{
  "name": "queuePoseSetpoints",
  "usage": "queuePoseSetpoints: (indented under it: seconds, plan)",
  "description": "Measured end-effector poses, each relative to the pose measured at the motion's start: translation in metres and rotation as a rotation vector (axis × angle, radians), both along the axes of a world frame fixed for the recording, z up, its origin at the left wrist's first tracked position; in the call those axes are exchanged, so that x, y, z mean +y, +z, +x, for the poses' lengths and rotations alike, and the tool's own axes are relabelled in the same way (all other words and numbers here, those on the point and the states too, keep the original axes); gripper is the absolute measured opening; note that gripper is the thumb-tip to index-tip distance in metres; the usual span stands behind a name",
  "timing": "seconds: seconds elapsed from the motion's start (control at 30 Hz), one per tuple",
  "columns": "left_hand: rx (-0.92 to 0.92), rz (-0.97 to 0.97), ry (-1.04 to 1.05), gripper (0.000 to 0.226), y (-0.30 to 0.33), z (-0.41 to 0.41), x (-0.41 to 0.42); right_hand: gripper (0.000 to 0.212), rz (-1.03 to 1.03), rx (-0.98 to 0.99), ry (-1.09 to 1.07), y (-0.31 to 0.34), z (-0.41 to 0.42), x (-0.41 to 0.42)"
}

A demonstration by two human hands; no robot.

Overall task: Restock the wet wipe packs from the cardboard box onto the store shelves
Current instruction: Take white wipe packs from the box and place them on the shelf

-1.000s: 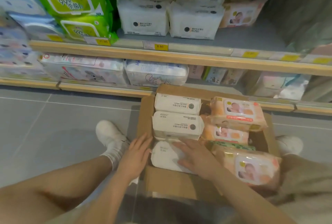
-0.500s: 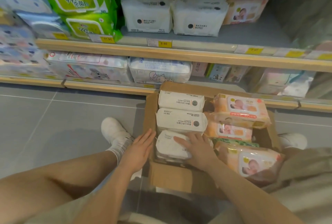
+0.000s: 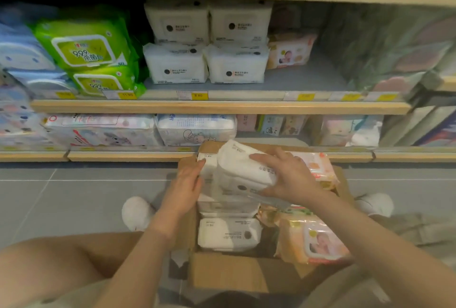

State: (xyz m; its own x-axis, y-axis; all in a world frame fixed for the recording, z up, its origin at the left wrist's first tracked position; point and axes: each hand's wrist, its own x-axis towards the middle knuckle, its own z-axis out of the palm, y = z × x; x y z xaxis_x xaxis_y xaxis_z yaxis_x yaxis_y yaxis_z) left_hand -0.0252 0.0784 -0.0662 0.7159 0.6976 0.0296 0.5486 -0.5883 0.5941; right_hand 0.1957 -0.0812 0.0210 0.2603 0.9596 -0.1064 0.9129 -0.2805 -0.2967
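Store shelves (image 3: 217, 107) across the top, matching white packs stacked on the middle tier beside a bare stretch of board; below, cardboard box (image 3: 237, 275) on the floor between the knees, holding more white packs and orange baby-wipe packs (image 3: 318, 241). Raised above the box: white wet wipe pack (image 3: 243, 167), tilted, right hand (image 3: 288, 176) curled round its right end, thumb beneath. Left hand (image 3: 185, 184) with straight fingers against its left edge. Best kept level, steadied from both ends, then slid alongside the matching stack. Motion-blurred under the lifted pack; box depth and remaining count unclear
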Motion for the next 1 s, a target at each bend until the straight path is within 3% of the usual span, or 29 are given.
queuePoseSetpoints:
  seconds: [0.27, 0.4, 0.6, 0.83, 1.0]
  plan:
    - [0.534, 0.102, -0.334, 0.105, -0.059, 0.055, -0.019, 0.085, 0.03, 0.047, -0.332, -0.009, 0.081, -0.041]
    - [0.574, 0.28, -0.339, 0.124, -0.086, 0.044, -0.031, 0.084, 0.015, 0.091, -0.441, -0.031, 0.095, -0.044]
    - [0.505, 0.37, -0.332, 0.111, -0.085, 0.059, -0.019, 0.085, -0.007, 0.162, -0.453, -0.037, 0.106, -0.046]
    - [0.674, 0.497, -0.421, 0.097, -0.065, 0.075, -0.016, 0.088, -0.071, 0.191, -0.43, -0.038, 0.107, -0.047]
    - [0.659, 0.396, -0.37, 0.097, -0.059, 0.078, -0.019, 0.093, -0.153, 0.08, -0.402, -0.045, 0.107, -0.05]
